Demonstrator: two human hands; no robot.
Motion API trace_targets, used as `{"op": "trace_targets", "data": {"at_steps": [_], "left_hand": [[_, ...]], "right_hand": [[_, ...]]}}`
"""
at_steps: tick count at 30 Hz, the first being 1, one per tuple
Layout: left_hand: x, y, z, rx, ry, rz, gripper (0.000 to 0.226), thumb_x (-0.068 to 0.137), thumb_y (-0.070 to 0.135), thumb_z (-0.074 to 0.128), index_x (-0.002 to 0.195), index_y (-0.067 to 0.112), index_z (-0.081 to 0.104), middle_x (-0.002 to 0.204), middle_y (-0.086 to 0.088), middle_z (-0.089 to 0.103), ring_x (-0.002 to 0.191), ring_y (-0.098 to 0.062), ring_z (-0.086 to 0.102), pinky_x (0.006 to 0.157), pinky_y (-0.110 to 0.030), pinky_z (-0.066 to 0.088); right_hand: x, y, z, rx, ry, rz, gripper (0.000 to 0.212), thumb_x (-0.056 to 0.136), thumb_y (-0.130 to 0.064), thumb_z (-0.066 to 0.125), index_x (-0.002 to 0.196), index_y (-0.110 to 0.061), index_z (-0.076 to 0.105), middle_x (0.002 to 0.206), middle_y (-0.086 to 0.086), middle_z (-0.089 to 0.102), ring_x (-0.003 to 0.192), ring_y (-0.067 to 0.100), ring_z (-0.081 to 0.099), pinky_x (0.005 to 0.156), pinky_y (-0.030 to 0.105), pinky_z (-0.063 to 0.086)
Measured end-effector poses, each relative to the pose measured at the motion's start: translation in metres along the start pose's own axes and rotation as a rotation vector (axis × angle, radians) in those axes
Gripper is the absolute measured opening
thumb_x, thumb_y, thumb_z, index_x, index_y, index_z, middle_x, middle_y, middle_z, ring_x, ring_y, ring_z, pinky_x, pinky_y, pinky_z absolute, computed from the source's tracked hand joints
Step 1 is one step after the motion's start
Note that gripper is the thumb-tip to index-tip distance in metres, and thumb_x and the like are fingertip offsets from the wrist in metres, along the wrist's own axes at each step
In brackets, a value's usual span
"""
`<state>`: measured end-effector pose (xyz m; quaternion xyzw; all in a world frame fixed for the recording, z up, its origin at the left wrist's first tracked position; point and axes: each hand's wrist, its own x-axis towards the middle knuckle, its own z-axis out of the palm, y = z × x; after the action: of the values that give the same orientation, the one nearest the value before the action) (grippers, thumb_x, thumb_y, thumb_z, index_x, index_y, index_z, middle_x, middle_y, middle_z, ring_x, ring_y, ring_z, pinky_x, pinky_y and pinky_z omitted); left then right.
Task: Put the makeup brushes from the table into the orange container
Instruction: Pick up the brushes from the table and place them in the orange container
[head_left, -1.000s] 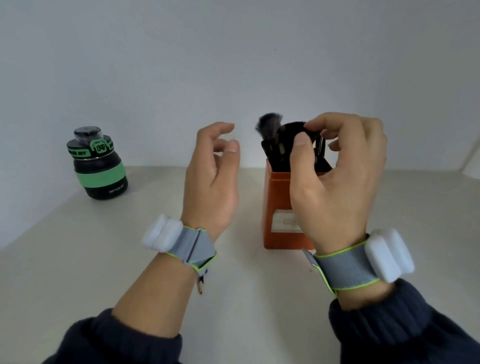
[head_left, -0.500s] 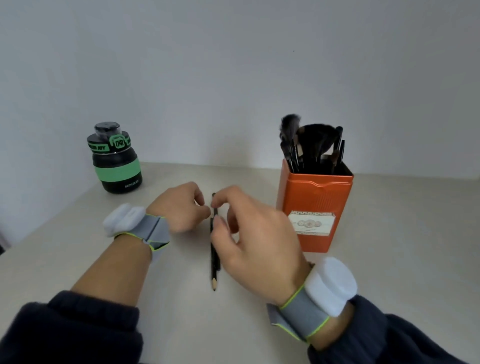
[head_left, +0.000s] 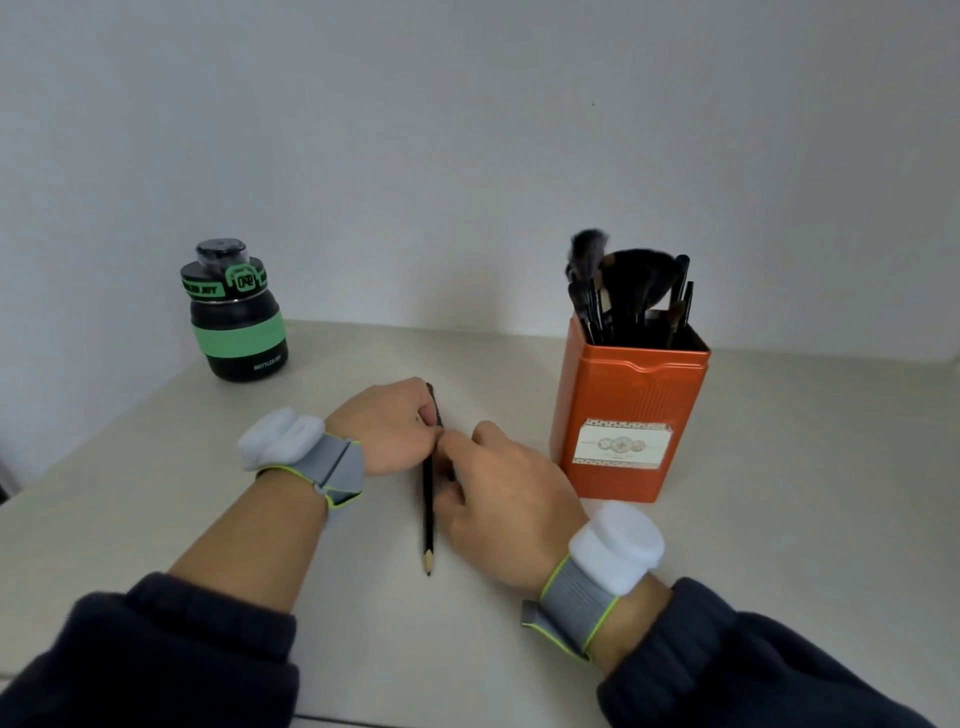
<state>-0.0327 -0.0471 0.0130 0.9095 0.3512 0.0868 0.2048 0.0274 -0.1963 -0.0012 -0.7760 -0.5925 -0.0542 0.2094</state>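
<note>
A thin black makeup pencil (head_left: 428, 512) lies on the pale table (head_left: 779, 519), its sharpened tip pointing towards me. Both hands meet at its middle. My left hand (head_left: 387, 423) is curled with its fingertips on the pencil's left side. My right hand (head_left: 501, 493) pinches the pencil from the right with thumb and fingers. Whether the pencil is lifted off the table I cannot tell. To the right stands the orange container (head_left: 631, 410), upright, with several black makeup brushes (head_left: 623, 296) sticking out of its top.
A black and green bottle (head_left: 236, 312) stands at the back left near the wall. A white wall runs behind the table. Both wrists carry grey straps with white pods.
One second ago both hands were raised by the container, the right at the brushes. They dropped to the table and closed on the black pencil, now gripping it more tightly.
</note>
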Motion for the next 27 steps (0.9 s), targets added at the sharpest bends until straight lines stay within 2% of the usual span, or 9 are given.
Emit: {"op": "trace_targets", "data": {"at_steps": [4, 7, 11, 13, 16, 19, 22, 25, 27], "left_hand": [[-0.001, 0.003, 0.005, 0.027, -0.016, 0.037, 0.012, 0.085, 0.03, 0.064, 0.093, 0.029, 0.055, 0.088, 0.005, 0.061, 0.093, -0.021, 0.062, 0.074, -0.028, 0.047], [0.0, 0.0, 0.003, 0.03, 0.016, 0.033, 0.015, 0.084, 0.028, 0.064, 0.094, 0.028, 0.054, 0.088, 0.003, 0.062, 0.09, -0.022, 0.061, 0.066, -0.025, 0.043], [0.001, -0.006, 0.0, 0.083, 0.055, -0.006, 0.02, 0.082, 0.032, 0.065, 0.096, 0.028, 0.052, 0.097, -0.003, 0.067, 0.091, -0.025, 0.062, 0.08, -0.033, 0.051], [0.001, -0.006, 0.0, 0.115, 0.062, -0.005, 0.022, 0.084, 0.032, 0.064, 0.101, 0.026, 0.052, 0.101, -0.005, 0.067, 0.092, -0.026, 0.062, 0.082, -0.035, 0.051], [0.0, -0.006, 0.002, 0.158, 0.068, 0.01, 0.028, 0.09, 0.029, 0.057, 0.115, 0.02, 0.048, 0.105, -0.007, 0.066, 0.092, -0.028, 0.063, 0.082, -0.037, 0.052], [0.0, -0.005, 0.004, 0.145, 0.054, 0.042, 0.03, 0.096, 0.023, 0.049, 0.123, 0.015, 0.038, 0.102, -0.011, 0.065, 0.088, -0.03, 0.063, 0.08, -0.039, 0.052], [-0.001, 0.0, 0.003, 0.094, 0.078, 0.073, 0.033, 0.1, 0.019, 0.043, 0.131, 0.012, 0.034, 0.106, -0.014, 0.062, 0.093, -0.031, 0.061, 0.084, -0.04, 0.05], [0.0, 0.005, -0.001, 0.035, 0.21, 0.099, 0.031, 0.102, 0.017, 0.041, 0.131, 0.01, 0.043, 0.114, -0.016, 0.058, 0.102, -0.034, 0.057, 0.088, -0.04, 0.045], [0.001, 0.007, -0.005, -0.013, 0.328, 0.128, 0.029, 0.102, 0.015, 0.042, 0.127, 0.01, 0.054, 0.111, -0.014, 0.055, 0.102, -0.034, 0.057, 0.086, -0.035, 0.042]], "right_hand": [[0.0, -0.001, -0.006, -0.035, -0.055, 0.101, 0.023, 0.095, -0.025, 0.049, 0.116, -0.017, 0.048, 0.109, 0.008, 0.052, 0.094, 0.034, 0.061, 0.065, 0.032, 0.037], [0.002, -0.003, -0.008, -0.075, -0.085, 0.232, 0.022, 0.095, -0.018, 0.051, 0.115, -0.011, 0.045, 0.113, 0.011, 0.057, 0.102, 0.035, 0.062, 0.067, 0.031, 0.035], [0.003, -0.003, -0.012, -0.078, -0.148, 0.361, 0.024, 0.095, -0.013, 0.053, 0.117, -0.007, 0.047, 0.119, 0.012, 0.06, 0.11, 0.034, 0.061, 0.069, 0.031, 0.036], [0.002, -0.004, -0.015, -0.066, -0.155, 0.38, 0.025, 0.095, -0.017, 0.052, 0.117, -0.007, 0.047, 0.119, 0.011, 0.06, 0.111, 0.033, 0.06, 0.069, 0.031, 0.036], [-0.001, -0.009, -0.018, -0.085, -0.1, 0.374, 0.022, 0.096, -0.025, 0.05, 0.111, -0.01, 0.047, 0.114, 0.01, 0.063, 0.105, 0.033, 0.063, 0.067, 0.031, 0.035], [-0.002, -0.009, -0.021, -0.05, -0.03, 0.337, 0.012, 0.097, -0.024, 0.046, 0.097, -0.014, 0.04, 0.107, 0.011, 0.066, 0.097, 0.035, 0.065, 0.066, 0.031, 0.034], [0.0, -0.003, -0.023, 0.012, 0.043, 0.28, 0.014, 0.103, -0.029, 0.038, 0.099, -0.016, 0.039, 0.1, 0.012, 0.068, 0.09, 0.037, 0.065, 0.063, 0.032, 0.034], [0.001, 0.001, -0.024, 0.11, 0.157, 0.24, 0.027, 0.106, -0.04, 0.03, 0.103, -0.018, 0.045, 0.091, 0.01, 0.068, 0.084, 0.039, 0.063, 0.062, 0.036, 0.038], [0.002, 0.004, -0.025, 0.248, 0.259, 0.164, 0.024, 0.106, -0.036, 0.033, 0.1, -0.017, 0.047, 0.081, 0.006, 0.065, 0.078, 0.037, 0.061, 0.062, 0.037, 0.043]]}}
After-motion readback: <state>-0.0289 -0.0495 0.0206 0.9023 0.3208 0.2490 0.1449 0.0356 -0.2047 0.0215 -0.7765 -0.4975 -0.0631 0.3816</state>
